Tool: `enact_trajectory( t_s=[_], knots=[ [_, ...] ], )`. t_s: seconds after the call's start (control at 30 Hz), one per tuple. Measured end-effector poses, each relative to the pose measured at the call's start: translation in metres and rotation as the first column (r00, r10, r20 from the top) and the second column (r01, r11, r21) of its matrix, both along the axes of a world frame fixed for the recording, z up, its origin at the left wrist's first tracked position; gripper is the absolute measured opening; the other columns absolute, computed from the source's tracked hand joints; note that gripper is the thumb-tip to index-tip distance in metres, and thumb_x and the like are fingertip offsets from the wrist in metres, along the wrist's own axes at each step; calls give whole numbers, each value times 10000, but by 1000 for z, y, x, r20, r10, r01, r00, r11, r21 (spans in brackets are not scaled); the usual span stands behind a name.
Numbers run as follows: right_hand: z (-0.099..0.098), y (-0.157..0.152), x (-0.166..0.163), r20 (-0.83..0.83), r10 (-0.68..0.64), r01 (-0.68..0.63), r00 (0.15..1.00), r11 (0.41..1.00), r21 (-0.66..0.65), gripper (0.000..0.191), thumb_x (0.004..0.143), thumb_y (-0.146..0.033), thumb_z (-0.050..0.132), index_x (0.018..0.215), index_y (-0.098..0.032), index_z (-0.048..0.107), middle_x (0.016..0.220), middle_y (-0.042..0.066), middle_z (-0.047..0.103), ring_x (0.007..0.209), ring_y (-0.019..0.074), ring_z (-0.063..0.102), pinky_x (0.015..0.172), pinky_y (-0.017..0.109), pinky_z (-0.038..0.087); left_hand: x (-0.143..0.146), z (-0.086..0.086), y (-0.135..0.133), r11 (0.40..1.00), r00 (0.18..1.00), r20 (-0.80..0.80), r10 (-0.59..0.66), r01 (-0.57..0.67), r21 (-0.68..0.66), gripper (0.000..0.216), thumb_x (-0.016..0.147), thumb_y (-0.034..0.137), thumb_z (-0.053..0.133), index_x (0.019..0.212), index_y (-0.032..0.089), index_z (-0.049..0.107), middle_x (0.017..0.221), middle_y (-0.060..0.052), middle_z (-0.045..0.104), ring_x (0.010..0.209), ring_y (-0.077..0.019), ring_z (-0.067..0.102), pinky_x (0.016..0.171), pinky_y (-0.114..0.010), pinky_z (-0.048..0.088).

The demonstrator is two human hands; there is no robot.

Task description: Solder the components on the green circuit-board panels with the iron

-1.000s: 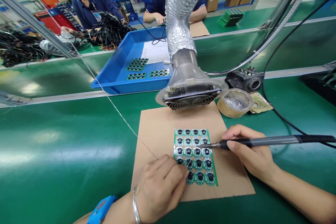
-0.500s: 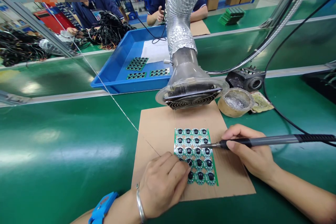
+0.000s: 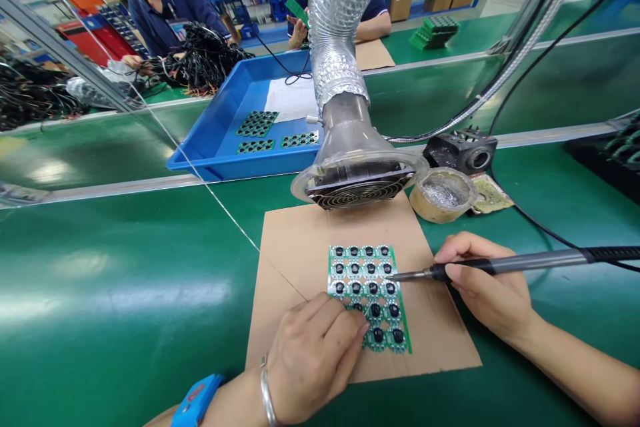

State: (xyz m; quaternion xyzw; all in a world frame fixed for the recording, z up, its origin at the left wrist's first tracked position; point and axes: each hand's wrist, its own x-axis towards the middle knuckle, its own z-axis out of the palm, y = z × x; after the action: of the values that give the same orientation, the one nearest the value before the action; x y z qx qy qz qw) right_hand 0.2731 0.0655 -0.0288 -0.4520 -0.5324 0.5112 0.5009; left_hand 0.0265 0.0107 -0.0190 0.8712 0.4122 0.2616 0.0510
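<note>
A green circuit board panel (image 3: 367,293) with rows of small black parts lies on a brown cardboard sheet (image 3: 305,247). My left hand (image 3: 313,357), wearing a bangle and a blue wrist strap, pinches a thin solder wire (image 3: 220,203) at the panel's lower left. That wire runs up and away to the left. My right hand (image 3: 487,290) grips a soldering iron (image 3: 505,265) like a pen. The iron's tip rests at the panel's right edge.
A fume extractor duct (image 3: 350,113) hangs just behind the cardboard. Right of it stand a tape roll holding solder residue (image 3: 443,195) and a black iron stand (image 3: 463,150). A blue tray (image 3: 227,140) holds more panels. Other people work across the green conveyor (image 3: 100,267).
The soldering iron tip has shifted right, from inside the panel to its right edge. My left hand stays on the panel's lower left.
</note>
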Motion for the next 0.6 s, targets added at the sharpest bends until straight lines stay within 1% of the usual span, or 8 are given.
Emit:
enact_trajectory(
  t_s=[0.27,0.43,0.6],
  knots=[
    [2,1,-3,52,-1,2,999,1000,-15,55,710,-171,576,728,-179,626,544,-7,517,424,90,371,376,224,234,4,-2,1,1000,1000,-14,-2,2,-7,40,815,161,526,848,170,545,641,1,513,590,-126,411,515,-258,330],
    [3,1,-3,111,-1,-2,994,1000,27,49,710,-176,577,714,-188,624,581,5,541,483,116,430,419,236,299,5,-3,4,1000,1000,-17,-2,2,-14,36,822,159,517,845,169,543,644,2,519,589,-121,422,515,-252,342],
    [6,2,-4,152,-9,2,988,999,47,57,702,-159,575,693,-190,623,594,10,558,505,125,464,443,241,335,5,-4,5,1000,1000,-27,5,-5,-15,77,825,170,523,897,174,550,668,-2,540,606,-124,442,528,-249,357]
  ],
)
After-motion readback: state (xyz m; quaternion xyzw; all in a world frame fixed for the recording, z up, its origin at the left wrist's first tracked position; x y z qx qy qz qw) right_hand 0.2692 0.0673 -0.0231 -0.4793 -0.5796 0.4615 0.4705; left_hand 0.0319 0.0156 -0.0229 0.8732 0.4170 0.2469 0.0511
